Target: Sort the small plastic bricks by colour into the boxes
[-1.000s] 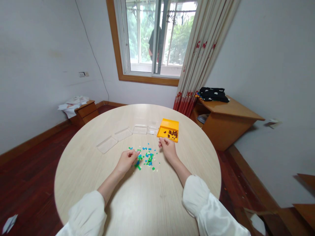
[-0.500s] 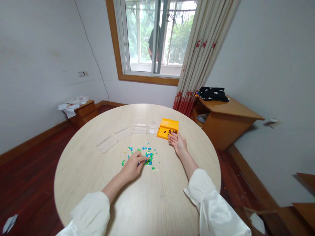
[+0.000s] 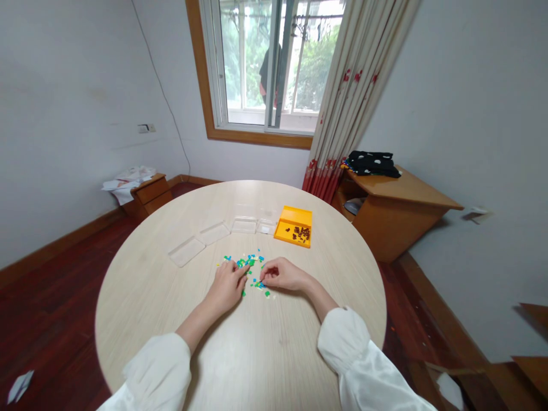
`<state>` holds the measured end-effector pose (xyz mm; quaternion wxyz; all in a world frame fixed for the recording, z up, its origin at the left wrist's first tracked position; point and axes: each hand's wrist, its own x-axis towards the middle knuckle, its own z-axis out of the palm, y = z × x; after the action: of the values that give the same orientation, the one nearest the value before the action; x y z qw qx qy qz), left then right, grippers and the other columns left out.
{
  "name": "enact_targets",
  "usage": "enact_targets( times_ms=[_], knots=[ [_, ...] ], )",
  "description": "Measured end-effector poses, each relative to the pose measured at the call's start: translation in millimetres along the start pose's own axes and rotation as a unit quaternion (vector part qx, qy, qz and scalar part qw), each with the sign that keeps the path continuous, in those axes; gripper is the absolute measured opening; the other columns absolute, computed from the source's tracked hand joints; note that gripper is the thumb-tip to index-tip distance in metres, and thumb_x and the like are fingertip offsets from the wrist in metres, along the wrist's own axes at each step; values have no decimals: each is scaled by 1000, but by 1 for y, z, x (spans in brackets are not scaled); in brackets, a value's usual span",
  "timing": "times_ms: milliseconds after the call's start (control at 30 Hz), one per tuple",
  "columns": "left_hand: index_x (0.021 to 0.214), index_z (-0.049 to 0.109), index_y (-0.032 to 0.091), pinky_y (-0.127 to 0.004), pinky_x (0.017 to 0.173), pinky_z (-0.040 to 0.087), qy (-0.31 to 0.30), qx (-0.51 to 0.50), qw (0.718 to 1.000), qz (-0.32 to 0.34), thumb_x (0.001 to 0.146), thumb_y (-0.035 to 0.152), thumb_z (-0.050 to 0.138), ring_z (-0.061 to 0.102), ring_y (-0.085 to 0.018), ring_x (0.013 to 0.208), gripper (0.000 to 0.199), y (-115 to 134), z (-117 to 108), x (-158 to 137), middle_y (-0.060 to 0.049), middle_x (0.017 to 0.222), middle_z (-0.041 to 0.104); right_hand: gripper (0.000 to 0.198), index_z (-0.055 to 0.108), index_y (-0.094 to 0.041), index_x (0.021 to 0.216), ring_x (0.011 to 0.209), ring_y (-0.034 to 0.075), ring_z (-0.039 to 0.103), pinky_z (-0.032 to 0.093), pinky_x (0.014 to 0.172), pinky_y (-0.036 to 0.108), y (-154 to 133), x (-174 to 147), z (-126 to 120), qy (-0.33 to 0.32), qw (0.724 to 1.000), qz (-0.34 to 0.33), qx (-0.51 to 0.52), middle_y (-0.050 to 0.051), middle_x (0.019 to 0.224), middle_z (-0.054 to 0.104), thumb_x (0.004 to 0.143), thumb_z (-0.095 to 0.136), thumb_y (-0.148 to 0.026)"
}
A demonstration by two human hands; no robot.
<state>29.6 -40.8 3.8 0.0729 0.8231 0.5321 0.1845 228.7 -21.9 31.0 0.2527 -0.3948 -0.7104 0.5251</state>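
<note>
On the table point(image 3: 265, 342), the left hand point(image 3: 226, 283) was noted with forefinger extended to the back pieces point(image 3: 252, 262), grip indeterminable. The front pieces point(image 3: 258, 284) were found nearer the right hand point(image 3: 286, 275), at its bunched fingertips; any hold was unclear.

On the round pale desk point(image 3: 257, 354), the bare left hand point(image 3: 226, 286) touches small green and blue plastic pieces point(image 3: 252, 262) from eight o'clock, the right hand point(image 3: 286, 274) from three; clear rectangular trays point(image 3: 215, 233) span ten to twelve, an open yellow box point(image 3: 297, 216) one.

Left hand point(image 3: 226, 286) palm-down, right hand point(image 3: 286, 274) fingers curled
</note>
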Motion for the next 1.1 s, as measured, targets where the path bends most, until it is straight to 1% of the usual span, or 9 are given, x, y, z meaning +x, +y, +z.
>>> enact_targets(
  times_ms=[200, 333, 467, 533, 700, 767, 900, 1000, 1100],
  knots=[
    [103, 66, 18, -37, 78, 38, 22, -15, 999, -23, 82, 20, 48, 49, -24, 88, 28, -1, -1, 1, -9, 87, 54, 16, 65, -13, 73, 53, 6, 39, 31, 49, 17, 2, -1, 0, -17, 999, -12, -40, -6, 56, 48, 59, 57, -8],
    [90, 67, 17, -38, 79, 39, 40, -38, 998, -17, 81, 22, 50, 50, -24, 88, 21, -4, 0, 1, -9, 86, 56, 13, 67, -12, 69, 56, 7, 43, 34, 51, 18, 5, 0, 1, -7, 995, -29, -91, -2, 61, 54, 62, 57, -9],
    [80, 66, 18, -38, 78, 40, 34, -56, 998, -17, 79, 21, 50, 51, -23, 87, 16, -5, 0, 1, -8, 84, 57, 9, 66, -12, 69, 56, 8, 44, 35, 52, 18, 6, 1, 2, 0, 995, -37, -97, -2, 60, 54, 68, 58, -15],
    [77, 65, 17, -37, 78, 40, 27, -60, 998, -18, 78, 19, 49, 51, -23, 86, 16, -5, -1, 2, -8, 83, 57, 10, 66, -12, 71, 55, 7, 44, 34, 51, 18, 7, 2, 2, 18, 995, -28, -89, -2, 59, 54, 70, 58, -17],
    [73, 64, 18, -36, 77, 40, 26, -55, 998, -20, 75, 16, 48, 52, -22, 85, 16, -5, -2, 2, -7, 82, 57, 10, 64, -13, 76, 56, 8, 45, 35, 52, 18, 12, 7, 3, 123, 988, -33, -82, -3, 60, 53, 72, 56, -18],
    [75, 65, 19, -36, 77, 39, 30, -45, 998, -26, 74, 15, 49, 52, -22, 85, 17, -7, -3, 2, -7, 82, 58, 11, 64, -13, 79, 57, 8, 45, 36, 54, 18, 13, 7, 2, 139, 986, -39, -78, -4, 60, 53, 72, 57, -17],
    [86, 68, 18, -36, 77, 39, 33, -17, 998, -45, 75, 11, 46, 53, -23, 85, 26, -13, -4, 2, -9, 85, 60, 12, 65, -13, 79, 53, 7, 42, 34, 50, 17, 10, 3, -1, 67, 994, -33, -74, -5, 57, 49, 69, 60, -17],
    [91, 69, 18, -36, 75, 39, 40, -11, 998, -52, 77, 9, 42, 53, -23, 83, 32, -15, -3, 2, -10, 84, 60, 14, 68, -13, 77, 57, 7, 46, 36, 52, 18, 5, -1, -1, 8, 995, -41, -95, -3, 62, 55, 65, 61, -11],
    [90, 70, 18, -35, 75, 39, 50, -11, 997, -49, 78, 9, 41, 53, -22, 83, 32, -16, -1, 2, -10, 84, 60, 24, 71, -15, 81, 62, 9, 50, 38, 56, 18, 4, -2, 0, -4, 989, -61, -131, 0, 72, 62, 62, 59, -5]
  ],
)
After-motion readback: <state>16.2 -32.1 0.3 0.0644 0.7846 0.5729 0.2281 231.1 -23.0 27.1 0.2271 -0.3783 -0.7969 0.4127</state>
